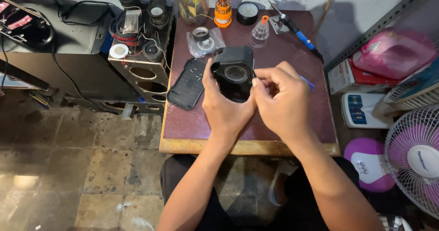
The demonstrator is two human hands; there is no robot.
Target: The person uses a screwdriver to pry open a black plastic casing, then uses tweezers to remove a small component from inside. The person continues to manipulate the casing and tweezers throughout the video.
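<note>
My left hand point(224, 106) grips a small black speaker housing point(234, 71) with a round driver opening, held upright above the dark red table point(192, 126). Pinched fingers of my right hand point(282, 104) touch the housing's right edge; whatever they hold is too small to see. A blue-handled tool point(309, 83) peeks out behind that hand. The black rectangular back cover point(186, 83) lies flat on the table to the left of the housing, with tiny screws on it.
At the table's back stand an orange screwdriver-bit set point(222, 11), a round black part point(247, 12), a clear bottle with an orange cap point(259, 33), a bagged ring point(203, 40) and a soldering iron point(297, 32). A speaker cabinet point(141, 57) stands left, fans point(414, 158) right.
</note>
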